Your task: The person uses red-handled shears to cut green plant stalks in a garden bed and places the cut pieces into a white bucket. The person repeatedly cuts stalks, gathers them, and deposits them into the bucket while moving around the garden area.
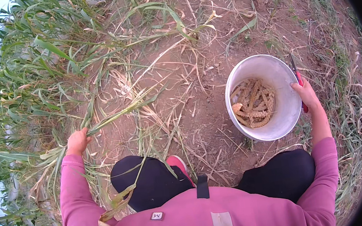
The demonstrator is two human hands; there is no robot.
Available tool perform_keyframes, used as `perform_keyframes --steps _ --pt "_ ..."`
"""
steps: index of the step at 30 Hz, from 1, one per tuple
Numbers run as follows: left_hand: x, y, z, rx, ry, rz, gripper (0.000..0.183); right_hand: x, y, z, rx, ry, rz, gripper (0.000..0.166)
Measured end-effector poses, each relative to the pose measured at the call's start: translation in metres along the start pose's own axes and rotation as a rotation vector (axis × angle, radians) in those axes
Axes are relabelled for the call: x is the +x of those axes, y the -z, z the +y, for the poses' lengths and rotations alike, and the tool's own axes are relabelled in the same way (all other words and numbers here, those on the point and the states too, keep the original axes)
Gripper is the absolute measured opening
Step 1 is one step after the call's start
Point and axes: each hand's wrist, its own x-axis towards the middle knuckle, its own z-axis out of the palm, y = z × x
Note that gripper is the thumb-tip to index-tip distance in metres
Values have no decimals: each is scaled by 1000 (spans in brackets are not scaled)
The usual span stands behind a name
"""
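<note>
My left hand [78, 141] is closed around a bundle of green and yellowing stalks [113, 118], which run out to the right above the soil and trail leaves to the left. On the other side, my right hand [305, 92] grips the rim of a white plastic bucket [289, 121], thumb over the inner wall. That same hand also holds red-handled pruning shears or scissors [299, 78] against the bucket's outside; their dark blades point away from me. Several dry, tan millet-like seed heads [256, 103] lie inside the bucket, which tilts toward me.
Dense green crop plants [33, 73] stand along the left. Dry stalks and leaves [158, 119] litter the brown soil [207, 109] before me. Cut grass [344, 93] lies along the right. My bent knees and a red shoe [178, 166] are close below.
</note>
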Motion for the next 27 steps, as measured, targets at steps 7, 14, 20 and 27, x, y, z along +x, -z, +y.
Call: perform_keyframes --steps 7,14,20,27 --pt "-45 -87 -9 194 -223 11 15 5 8 14 25 -6 19 54" --pt "35 -67 6 136 -286 233 10 9 7 18 71 -91 -40 50" --pt "134 -74 116 -35 -418 212 12 11 3 11 -34 -106 35 50" --pt "130 -86 94 -113 -593 24 18 11 5 13 -24 -148 -7 54"
